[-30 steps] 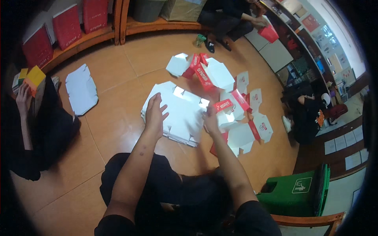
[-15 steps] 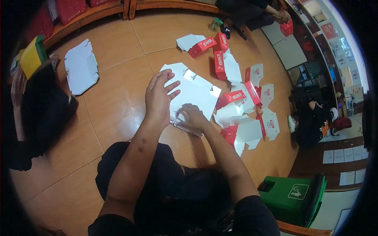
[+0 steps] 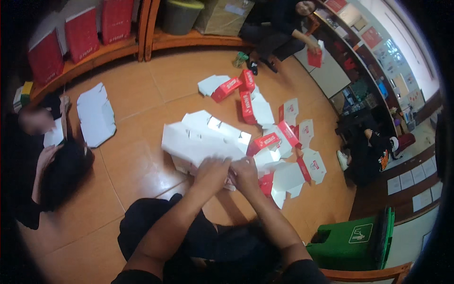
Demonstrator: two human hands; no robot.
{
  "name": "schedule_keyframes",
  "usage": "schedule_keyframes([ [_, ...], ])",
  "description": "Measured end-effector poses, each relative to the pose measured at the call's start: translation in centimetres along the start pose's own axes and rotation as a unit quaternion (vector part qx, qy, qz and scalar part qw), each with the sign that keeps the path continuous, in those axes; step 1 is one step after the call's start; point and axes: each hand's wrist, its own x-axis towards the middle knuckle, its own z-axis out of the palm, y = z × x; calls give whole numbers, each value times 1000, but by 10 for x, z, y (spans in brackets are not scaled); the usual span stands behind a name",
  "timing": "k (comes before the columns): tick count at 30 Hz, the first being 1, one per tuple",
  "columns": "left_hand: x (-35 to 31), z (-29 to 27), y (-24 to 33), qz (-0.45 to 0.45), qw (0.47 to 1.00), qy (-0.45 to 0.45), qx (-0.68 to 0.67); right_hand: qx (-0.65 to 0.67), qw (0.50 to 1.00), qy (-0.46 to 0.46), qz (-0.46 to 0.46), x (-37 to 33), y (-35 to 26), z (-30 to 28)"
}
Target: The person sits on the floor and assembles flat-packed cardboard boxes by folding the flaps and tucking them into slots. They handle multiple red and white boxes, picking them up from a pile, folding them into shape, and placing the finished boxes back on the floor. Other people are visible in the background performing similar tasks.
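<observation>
In the head view, the left hand [image 3: 212, 175] and the right hand [image 3: 244, 174] nearly meet, both with fingers curled closed on the near edge of a white carton sheet [image 3: 196, 141]; the fingertips are partly hidden. The sheet stretches away from the hands, mostly beyond and left of the left one, slanting over a stack of flat white blanks [image 3: 201, 118].

Beyond and to the right of the right hand spread half-folded red-and-white cartons [image 3: 289, 174], their white insides partly exposed. Well left of the left hand, another white pile [image 3: 96, 113] lies flat on the floor [image 3: 137, 94]. Farther beyond it, red packs [image 3: 81, 35] stand on a wooden shelf [image 3: 101, 51].

Far beyond both hands are a grey bucket [image 3: 177, 20] and a brown cardboard box [image 3: 222, 18]; what either holds cannot be seen. To their right, a co-worker's hand [image 3: 313, 47] grips a red carton [image 3: 315, 59]. Right of the right hand and nearer the wearer is a green bin [image 3: 347, 236], its inside hidden.
</observation>
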Motion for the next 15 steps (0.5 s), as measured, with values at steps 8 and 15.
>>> schedule_keyframes([
  [8,-4,11,-21,-81,989,-28,-121,46,947,235,213,-68,28,-30],
  [15,-2,24,-50,-212,908,-88,-350,600,726,169,292,-72,51,10],
])
